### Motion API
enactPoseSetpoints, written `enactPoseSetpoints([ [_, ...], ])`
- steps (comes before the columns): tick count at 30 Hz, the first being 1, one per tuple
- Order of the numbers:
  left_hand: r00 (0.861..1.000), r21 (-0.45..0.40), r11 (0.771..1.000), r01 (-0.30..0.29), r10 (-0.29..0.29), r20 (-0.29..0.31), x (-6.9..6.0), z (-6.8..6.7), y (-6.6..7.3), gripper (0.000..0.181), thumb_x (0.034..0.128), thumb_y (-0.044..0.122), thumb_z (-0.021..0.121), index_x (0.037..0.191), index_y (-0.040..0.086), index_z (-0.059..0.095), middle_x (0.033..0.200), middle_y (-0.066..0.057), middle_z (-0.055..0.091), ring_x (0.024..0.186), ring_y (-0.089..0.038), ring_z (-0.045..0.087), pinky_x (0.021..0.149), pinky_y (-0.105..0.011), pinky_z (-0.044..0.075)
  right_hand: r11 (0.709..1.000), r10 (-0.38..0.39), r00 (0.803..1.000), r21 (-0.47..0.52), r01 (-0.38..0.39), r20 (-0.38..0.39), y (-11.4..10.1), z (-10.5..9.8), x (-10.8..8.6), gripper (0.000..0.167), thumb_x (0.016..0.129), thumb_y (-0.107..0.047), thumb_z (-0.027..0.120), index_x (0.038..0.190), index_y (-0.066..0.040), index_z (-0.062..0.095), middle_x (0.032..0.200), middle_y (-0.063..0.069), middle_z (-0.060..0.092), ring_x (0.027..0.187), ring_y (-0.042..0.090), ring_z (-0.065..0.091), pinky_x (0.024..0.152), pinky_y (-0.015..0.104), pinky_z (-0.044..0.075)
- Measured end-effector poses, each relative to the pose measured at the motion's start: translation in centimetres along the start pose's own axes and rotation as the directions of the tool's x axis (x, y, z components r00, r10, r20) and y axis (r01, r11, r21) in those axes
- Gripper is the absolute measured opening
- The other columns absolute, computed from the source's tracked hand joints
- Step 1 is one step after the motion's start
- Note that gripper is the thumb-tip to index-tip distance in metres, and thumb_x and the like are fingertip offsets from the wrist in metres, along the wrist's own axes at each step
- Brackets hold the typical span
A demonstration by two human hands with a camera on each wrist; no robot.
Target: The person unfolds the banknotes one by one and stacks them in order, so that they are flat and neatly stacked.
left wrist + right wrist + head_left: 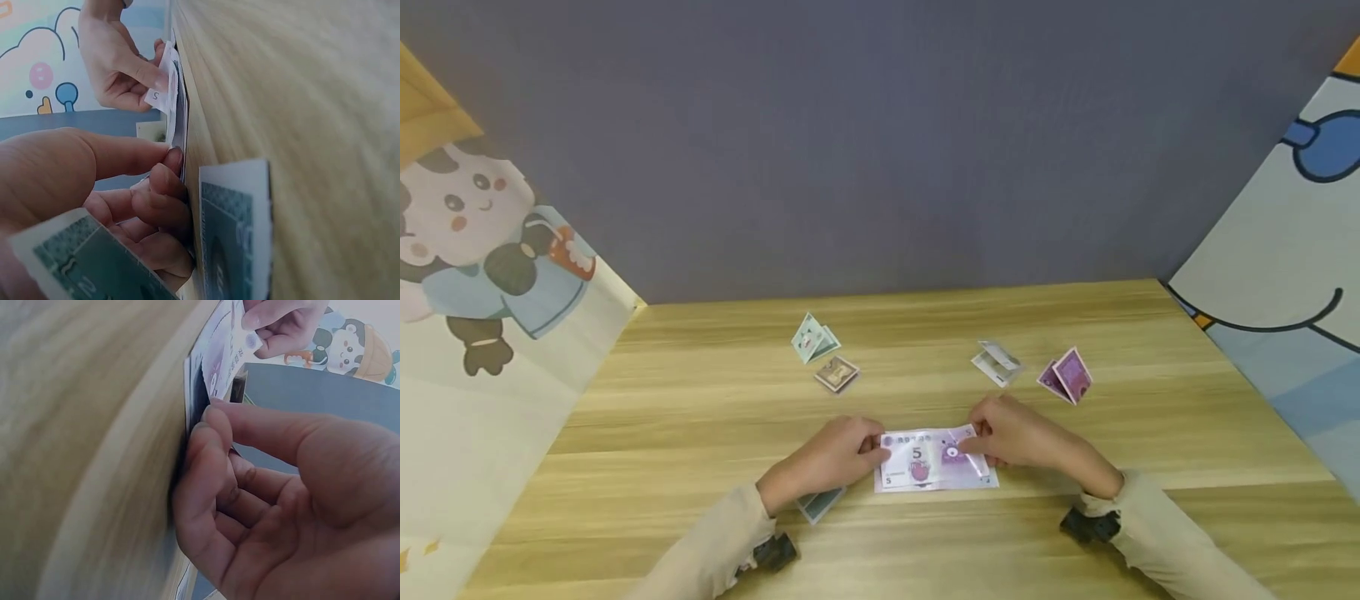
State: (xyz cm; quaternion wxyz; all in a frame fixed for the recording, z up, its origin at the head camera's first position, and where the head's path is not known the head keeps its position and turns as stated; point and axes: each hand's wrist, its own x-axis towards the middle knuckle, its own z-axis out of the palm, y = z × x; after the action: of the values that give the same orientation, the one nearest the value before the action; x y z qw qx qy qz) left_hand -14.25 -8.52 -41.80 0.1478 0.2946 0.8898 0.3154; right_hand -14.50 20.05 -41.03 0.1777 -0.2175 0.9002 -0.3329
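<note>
A light purple play banknote printed with a 5 lies spread across the middle of the table. Its left end is pinched between the thumb and fingers of my left hand. My right hand pinches the right end, and in the right wrist view the note bows up between both hands. Another purple-edged note shows beneath it, mostly covered. Close by my left wrist stands a folded dark green note, partly hidden by the forearm; its two halves spread apart in the left wrist view.
Farther back on the wooden table stand several folded notes: a pale green one, a brown one, a grey one and a darker purple one. A dark grey panel rises behind the table.
</note>
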Motion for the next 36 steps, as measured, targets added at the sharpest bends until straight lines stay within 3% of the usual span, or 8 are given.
enactPoseSetpoints([
  [17, 0.999, 0.061, 0.998, 0.014, -0.012, -0.032, 0.09, 0.22, 0.18, 0.022, 0.0937, 0.019, 0.068, 0.074, 0.018, 0.059, 0.065, 0.006, 0.05, 0.056, -0.007, 0.043, 0.051, -0.023, 0.039, 0.999, 0.019, 0.999, 0.037, -0.021, 0.036, 0.03, -0.21, -0.02, 0.029, 0.092, -0.02, 0.072, 0.069, -0.011, 0.058, 0.052, 0.0, 0.055, 0.043, 0.008, 0.048, 0.039, 0.019, 0.039],
  [29, 0.998, 0.043, 0.999, 0.029, -0.026, -0.064, -0.17, 0.46, 0.03, 0.02, 0.0912, 0.018, 0.071, 0.081, 0.015, 0.055, 0.066, 0.006, 0.05, 0.056, -0.008, 0.043, 0.05, -0.023, 0.038, 0.981, 0.111, 0.992, -0.152, -0.118, -0.058, -0.16, -0.27, -0.42, 0.045, 0.085, -0.04, 0.077, 0.059, -0.017, 0.049, 0.052, -0.009, 0.042, 0.047, 0.006, 0.037, 0.044, 0.022, 0.029],
  [36, 0.999, 0.052, 0.999, -0.014, 0.016, -0.047, -0.06, 0.37, -0.31, 0.016, 0.0911, 0.017, 0.072, 0.095, 0.015, 0.056, 0.066, 0.006, 0.05, 0.055, -0.007, 0.042, 0.052, -0.024, 0.038, 0.985, 0.126, 0.992, -0.116, -0.126, -0.003, 0.19, -0.66, -0.46, 0.044, 0.087, -0.045, 0.074, 0.063, -0.015, 0.051, 0.05, -0.006, 0.048, 0.04, 0.007, 0.044, 0.04, 0.023, 0.035],
])
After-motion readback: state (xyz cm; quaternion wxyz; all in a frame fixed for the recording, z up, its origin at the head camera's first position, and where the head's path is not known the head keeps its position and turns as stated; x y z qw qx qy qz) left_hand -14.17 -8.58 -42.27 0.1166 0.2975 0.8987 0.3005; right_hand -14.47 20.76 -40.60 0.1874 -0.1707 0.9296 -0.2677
